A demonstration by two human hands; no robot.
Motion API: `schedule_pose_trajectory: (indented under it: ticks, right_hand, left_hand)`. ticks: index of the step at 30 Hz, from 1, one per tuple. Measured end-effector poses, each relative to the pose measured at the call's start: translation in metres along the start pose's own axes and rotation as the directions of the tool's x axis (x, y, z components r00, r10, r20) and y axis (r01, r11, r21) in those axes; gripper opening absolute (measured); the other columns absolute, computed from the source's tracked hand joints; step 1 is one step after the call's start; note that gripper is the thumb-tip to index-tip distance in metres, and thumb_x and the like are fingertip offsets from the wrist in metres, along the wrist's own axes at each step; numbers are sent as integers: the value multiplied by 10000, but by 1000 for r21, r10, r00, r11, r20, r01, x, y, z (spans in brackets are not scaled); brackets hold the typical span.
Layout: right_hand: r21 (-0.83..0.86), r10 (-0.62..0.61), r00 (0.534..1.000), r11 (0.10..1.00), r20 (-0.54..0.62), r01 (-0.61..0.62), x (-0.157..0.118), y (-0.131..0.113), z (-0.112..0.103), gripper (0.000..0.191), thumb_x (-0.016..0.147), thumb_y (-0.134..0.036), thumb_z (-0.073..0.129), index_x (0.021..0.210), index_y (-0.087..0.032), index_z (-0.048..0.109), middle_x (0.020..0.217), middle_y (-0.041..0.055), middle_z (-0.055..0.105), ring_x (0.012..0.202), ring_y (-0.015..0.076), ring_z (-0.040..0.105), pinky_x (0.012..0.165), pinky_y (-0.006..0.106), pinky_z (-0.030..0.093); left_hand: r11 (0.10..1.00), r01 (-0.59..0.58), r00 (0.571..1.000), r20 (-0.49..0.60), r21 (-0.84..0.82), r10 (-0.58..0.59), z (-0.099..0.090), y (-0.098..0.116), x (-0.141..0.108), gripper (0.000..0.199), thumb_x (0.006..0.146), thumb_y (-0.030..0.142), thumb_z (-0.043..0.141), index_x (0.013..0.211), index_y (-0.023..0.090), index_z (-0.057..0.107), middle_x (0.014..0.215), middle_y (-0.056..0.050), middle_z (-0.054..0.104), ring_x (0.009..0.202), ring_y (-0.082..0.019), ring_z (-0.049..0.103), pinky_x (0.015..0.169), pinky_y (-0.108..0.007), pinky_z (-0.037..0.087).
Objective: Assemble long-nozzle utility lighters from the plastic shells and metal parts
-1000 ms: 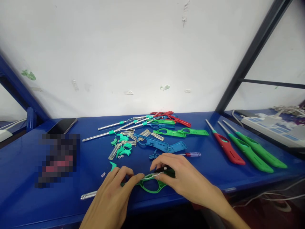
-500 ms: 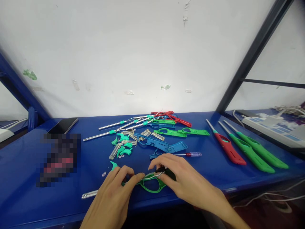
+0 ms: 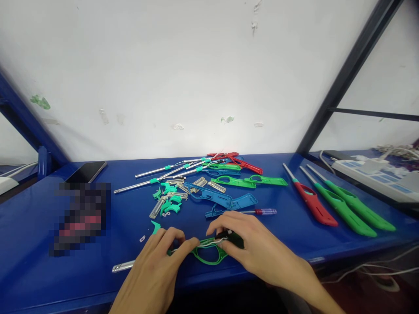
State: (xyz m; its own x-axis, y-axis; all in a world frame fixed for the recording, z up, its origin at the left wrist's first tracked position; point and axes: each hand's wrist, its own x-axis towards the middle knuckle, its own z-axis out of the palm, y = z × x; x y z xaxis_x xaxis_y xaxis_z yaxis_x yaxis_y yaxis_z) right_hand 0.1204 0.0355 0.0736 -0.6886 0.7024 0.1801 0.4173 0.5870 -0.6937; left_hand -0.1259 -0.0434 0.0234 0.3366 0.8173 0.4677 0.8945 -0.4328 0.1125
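1. Green plastic handle shell (image 3: pixel 209 262): in the head view, positioned at the front edge of the blue table (image 3: pixel 127 222), between the two hands, its finger ring facing the operator.
2. Left hand (image 3: pixel 159 257): thumb and fingers pinch the left end of the shell. A metal tube (image 3: pixel 123 266) projects past this hand on its left; whether the fingers bear on it cannot be told.
3. Right hand (image 3: pixel 253 244): thumb and bent fingers grasp a black part (image 3: pixel 231 237) at the right end of the shell.
4. White wire (image 3: pixel 209 244): runs along the upper side of the ring, from one hand to the other.
5. Turquoise trigger (image 3: pixel 156 226): lies just beyond the left hand.
6. Screwdriver (image 3: pixel 266 211): lies just beyond the right hand.
7. Clear tanks (image 3: pixel 158 207), metal rods (image 3: pixel 134 186) and blue half shells (image 3: pixel 212 196): grouped farther back.
8. Red lighter (image 3: pixel 316 205) and two green lighters (image 3: pixel 356 218): laid side by side at right.
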Motion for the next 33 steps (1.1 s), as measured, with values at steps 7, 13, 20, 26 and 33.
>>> schedule_pose_trajectory:
  ticks: [7, 13, 20, 26, 33]
  right_hand:
    - [4, 37, 999, 999, -17, -37, -4, 2, -7, 81, 974, -262, 789, 1032, -295, 743, 1050, -54, 773, 941, 161, 701, 866, 261, 492]
    - [-6, 11, 998, 1000, -70, -11, -8, 4, -8, 107, 993, -284, 769, 1098, -308, 771, 1109, -31, 796, 1034, 187, 722, 934, 277, 520]
    - [-1, -33, 996, 999, -87, 33, -6, 3, -3, 116, 1009, -249, 741, 1111, -298, 767, 1116, -15, 788, 1034, 188, 727, 956, 284, 537]
    - [-78, -63, 998, 995, -29, 61, -1, 4, -1, 210, 973, -183, 780, 1147, -301, 771, 1118, -23, 781, 1021, 177, 731, 932, 280, 535]
    - [-161, -82, 997, 984, -12, 79, 1, 7, 2, 126, 1028, -233, 719, 1132, -295, 756, 1108, -27, 787, 1037, 187, 709, 941, 302, 518]
  left_hand:
    - [998, 61, 997, 44, -30, -60, 2, 1, -6, 698, 892, -92, 336, 1319, 380, 622, 1138, -4, 641, 921, -196, 629, 829, -352, 511]
    - [998, 37, 999, 10, -51, -37, 0, 2, -2, 691, 880, -87, 361, 1331, 375, 608, 1123, -3, 661, 911, -200, 632, 829, -352, 504]
    - [998, 14, 1000, -9, -58, -15, -6, 4, 4, 636, 856, -89, 381, 1269, 333, 619, 1075, 11, 680, 867, -194, 630, 797, -328, 496]
    - [997, 5, 1000, 9, -72, -4, -6, 4, 4, 628, 849, -105, 378, 1250, 319, 610, 1074, 13, 676, 871, -189, 627, 793, -319, 488]
    - [998, 5, 1000, 7, -61, -4, -7, 5, 4, 641, 837, -107, 382, 1260, 320, 604, 1070, 13, 671, 874, -188, 629, 803, -324, 492]
